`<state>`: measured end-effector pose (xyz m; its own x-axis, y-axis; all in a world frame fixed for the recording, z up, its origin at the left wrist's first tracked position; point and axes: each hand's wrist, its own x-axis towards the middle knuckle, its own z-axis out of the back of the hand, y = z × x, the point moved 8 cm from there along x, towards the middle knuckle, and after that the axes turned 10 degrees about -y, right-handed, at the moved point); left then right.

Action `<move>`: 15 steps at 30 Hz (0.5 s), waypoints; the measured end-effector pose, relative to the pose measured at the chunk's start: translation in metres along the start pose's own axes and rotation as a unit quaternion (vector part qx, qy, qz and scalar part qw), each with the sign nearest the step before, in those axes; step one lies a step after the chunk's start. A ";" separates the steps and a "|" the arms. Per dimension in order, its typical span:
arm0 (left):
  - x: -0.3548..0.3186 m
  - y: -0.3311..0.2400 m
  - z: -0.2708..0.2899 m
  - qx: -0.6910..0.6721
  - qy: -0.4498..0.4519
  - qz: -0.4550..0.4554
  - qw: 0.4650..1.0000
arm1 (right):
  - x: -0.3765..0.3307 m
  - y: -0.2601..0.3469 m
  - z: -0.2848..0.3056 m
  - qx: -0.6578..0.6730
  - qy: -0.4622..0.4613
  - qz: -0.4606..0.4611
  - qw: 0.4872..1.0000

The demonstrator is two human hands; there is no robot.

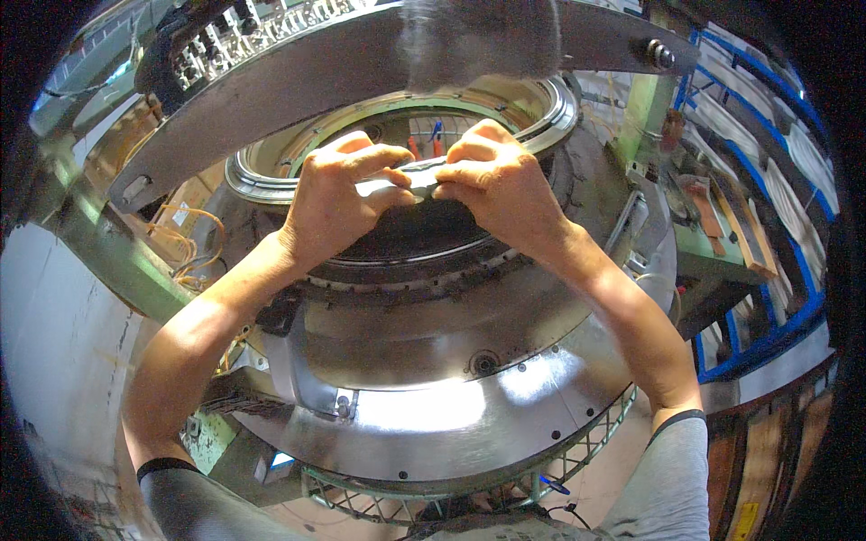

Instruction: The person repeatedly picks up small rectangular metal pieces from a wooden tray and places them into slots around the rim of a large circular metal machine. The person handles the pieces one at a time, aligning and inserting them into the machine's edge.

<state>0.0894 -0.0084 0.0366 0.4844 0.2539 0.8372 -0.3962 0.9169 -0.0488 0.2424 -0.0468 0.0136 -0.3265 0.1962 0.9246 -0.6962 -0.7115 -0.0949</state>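
Head view: pinching a small pale strip [419, 172], too blurred to identify, with left hand [338, 185] and right hand [496, 173], near the metal ring [557, 122] of a circular machine [388, 338]; seemingly at risk of dropping it inside through a slipping grip or uneven pull.

Place: factory workshop | Signs: large round metal machine [424, 347], green post [644, 122], blue racking [772, 216]

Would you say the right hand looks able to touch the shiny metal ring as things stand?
Probably yes: the right hand appears close to the shiny metal ring, with nothing visible blocking the way, though it pinches a pale piece it may need to release.
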 end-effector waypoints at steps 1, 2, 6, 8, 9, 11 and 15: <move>-0.001 -0.001 0.002 0.000 -0.003 -0.008 1.000 | 0.001 0.002 -0.001 0.012 -0.006 -0.002 1.000; 0.000 0.000 0.000 0.004 -0.002 -0.007 1.000 | 0.002 0.003 -0.001 0.021 -0.018 -0.006 1.000; 0.001 0.005 -0.002 0.004 0.007 0.002 1.000 | 0.005 0.005 -0.010 0.021 -0.023 -0.008 0.999; 0.000 0.010 0.000 -0.018 0.013 0.028 0.999 | 0.005 0.005 -0.010 0.022 -0.022 -0.010 0.999; 0.000 0.015 0.002 -0.042 0.013 0.052 0.998 | 0.005 0.005 -0.009 0.024 -0.019 -0.011 0.999; 0.001 0.023 0.003 -0.058 0.014 0.078 0.995 | 0.006 0.005 -0.010 0.017 0.002 -0.008 1.000; 0.008 0.040 -0.012 -0.079 0.059 0.119 0.988 | 0.008 0.002 -0.014 0.009 0.054 -0.009 0.998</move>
<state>0.0864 0.0341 0.0349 0.4834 0.4933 0.7231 -0.3873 0.8614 -0.3287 0.2298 -0.0370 0.0163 -0.3818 0.2800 0.8808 -0.6908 -0.7196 -0.0706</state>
